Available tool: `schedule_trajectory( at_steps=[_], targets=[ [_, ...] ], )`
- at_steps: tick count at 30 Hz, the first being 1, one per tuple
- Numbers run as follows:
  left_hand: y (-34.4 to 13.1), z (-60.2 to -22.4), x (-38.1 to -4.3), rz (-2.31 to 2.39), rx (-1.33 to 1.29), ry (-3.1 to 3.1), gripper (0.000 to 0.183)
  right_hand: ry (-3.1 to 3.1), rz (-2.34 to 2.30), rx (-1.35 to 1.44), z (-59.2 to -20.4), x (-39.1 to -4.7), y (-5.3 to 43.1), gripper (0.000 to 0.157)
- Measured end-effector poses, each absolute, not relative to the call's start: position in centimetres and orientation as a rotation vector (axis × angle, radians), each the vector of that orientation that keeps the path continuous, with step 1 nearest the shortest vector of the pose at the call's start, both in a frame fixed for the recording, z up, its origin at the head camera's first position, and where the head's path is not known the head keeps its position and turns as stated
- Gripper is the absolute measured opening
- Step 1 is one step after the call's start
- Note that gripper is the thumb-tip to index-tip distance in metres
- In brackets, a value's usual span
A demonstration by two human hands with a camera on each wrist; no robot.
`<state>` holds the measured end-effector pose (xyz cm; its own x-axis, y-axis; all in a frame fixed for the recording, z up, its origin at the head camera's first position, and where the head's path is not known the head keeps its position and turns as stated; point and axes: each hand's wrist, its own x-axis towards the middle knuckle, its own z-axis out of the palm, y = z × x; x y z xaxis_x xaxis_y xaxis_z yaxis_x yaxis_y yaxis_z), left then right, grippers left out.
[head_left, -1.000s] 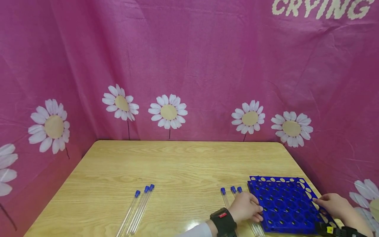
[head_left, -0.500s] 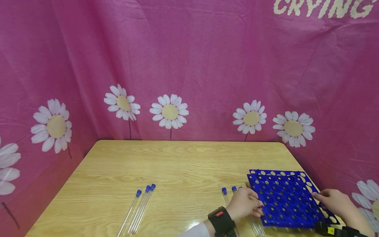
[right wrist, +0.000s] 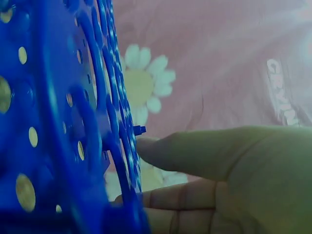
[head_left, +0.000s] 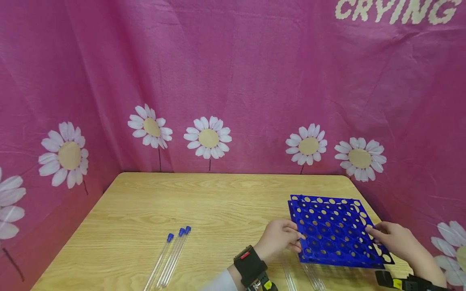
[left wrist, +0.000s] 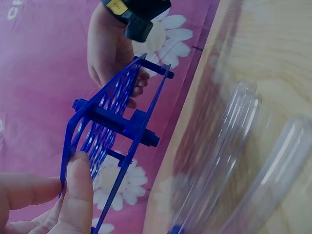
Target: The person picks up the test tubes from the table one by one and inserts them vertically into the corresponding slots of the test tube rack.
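Note:
Between both hands hangs a blue test tube rack (head_left: 331, 232), two perforated plates joined by posts, lifted off the table and slightly tilted. My left hand (head_left: 278, 238) pinches its left edge; in the left wrist view thumb and finger close on one plate of the rack (left wrist: 112, 122). On the right edge, my right hand (head_left: 398, 242) grips the plate, and in the right wrist view its thumb (right wrist: 190, 153) lies along the outer face with fingers behind. Several clear test tubes (head_left: 313, 277) lie under the rack and left hand, their capped ends hidden in the head view.
Three clear test tubes (head_left: 169, 258) with blue caps lie side by side at the table's left. The wooden table (head_left: 218, 202) is bordered by a pink curtain (head_left: 236, 81) printed with daisies, close behind the rack's right side.
Both hands have raised the rack from the table and carried it left and slightly away. The tubes on the right are now more covered by the left hand and rack.

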<state>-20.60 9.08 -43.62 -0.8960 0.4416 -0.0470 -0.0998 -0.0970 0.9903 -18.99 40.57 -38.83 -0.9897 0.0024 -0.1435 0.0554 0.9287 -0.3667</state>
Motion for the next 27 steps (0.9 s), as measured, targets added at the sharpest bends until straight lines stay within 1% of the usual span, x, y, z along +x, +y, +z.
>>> schedule_trajectory(
  at_steps=[10, 13, 17, 22, 27],
  targets=[
    [4.2, -42.9, -20.7, 2.026, 0.394, 1.878, 0.023, 2.876, -0.801, -0.014, -38.4, -19.0, 36.8, 0.051],
    [2.7, -42.8, -20.6, 2.041, 0.391, 1.891, 0.024, 2.872, -0.870, -0.069, -38.4, -19.2, 35.4, 0.048],
    [0.6, -42.5, -20.6, 2.041, 0.379, 1.932, 0.029, 2.865, -0.905, -0.118, -38.6, -19.4, 33.4, 0.046],
    [-2.6, -42.1, -20.4, 2.009, 0.360, 1.985, 0.037, 2.850, -0.987, -0.154, -39.0, -19.6, 30.7, 0.047],
    [-6.0, -41.9, -20.0, 1.969, 0.337, 2.066, 0.037, 2.802, -1.121, -0.230, -39.5, -19.8, 27.8, 0.045]
  ],
)
